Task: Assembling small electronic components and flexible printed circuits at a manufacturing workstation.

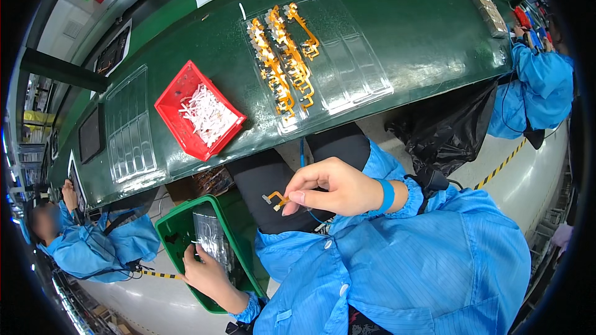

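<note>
Nearby, red tray [172,107], green bin [185,211]; left hand [208,274], grip unclear; right hand [330,185], pinch on orange flex [281,200]

Green workbench [428,31], red bin [176,123] between left clear tray [131,127] and right clear tray [352,56]; dark panel [91,134] farther left

Crumpled black bag [450,130], striped floor tape [501,164], co-worker [99,251] – left

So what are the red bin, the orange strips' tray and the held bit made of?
Red bin: probably hard plastic, slightly shiny, with stiff-looking walls.
Tray: likely thin, glossy plastic; the green table shows through.
Held bit: maybe plastic film with metal, being thin, orange and silvery-ended, but too small to be sure.
</note>
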Available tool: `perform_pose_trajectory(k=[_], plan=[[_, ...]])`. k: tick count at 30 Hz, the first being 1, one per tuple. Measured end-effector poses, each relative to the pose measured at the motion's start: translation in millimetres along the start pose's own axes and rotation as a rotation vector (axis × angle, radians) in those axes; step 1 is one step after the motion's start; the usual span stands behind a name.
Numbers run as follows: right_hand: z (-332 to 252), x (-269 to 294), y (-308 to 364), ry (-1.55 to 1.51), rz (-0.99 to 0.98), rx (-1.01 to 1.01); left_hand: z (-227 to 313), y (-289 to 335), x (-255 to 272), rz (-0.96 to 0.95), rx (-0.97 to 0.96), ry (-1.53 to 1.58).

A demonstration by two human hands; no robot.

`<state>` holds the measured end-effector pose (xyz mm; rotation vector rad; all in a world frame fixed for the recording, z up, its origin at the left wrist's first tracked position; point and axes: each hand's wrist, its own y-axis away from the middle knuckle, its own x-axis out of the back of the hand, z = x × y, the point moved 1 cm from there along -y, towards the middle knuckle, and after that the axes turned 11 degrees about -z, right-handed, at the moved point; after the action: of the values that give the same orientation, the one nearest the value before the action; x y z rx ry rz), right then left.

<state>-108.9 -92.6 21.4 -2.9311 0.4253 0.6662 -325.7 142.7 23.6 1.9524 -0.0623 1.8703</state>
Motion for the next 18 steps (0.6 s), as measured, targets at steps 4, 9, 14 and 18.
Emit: perform_pose_trajectory(k=[4,9,14,18], plan=[[1,1,2,0.008,-0.001,0.014,0,-5,-28,0.395,-0.291,-0.12],[4,4,3,0.02,0.008,-0.007,48,28,-17,-0.042,-0.693,0.687],[3,1,3,0.088,0.025,-0.035,93,68,-14,-0.484,-0.76,1.209],[-1,1,4,0.22,0.033,-0.018,109,73,-10,-0.514,-0.729,1.241]])
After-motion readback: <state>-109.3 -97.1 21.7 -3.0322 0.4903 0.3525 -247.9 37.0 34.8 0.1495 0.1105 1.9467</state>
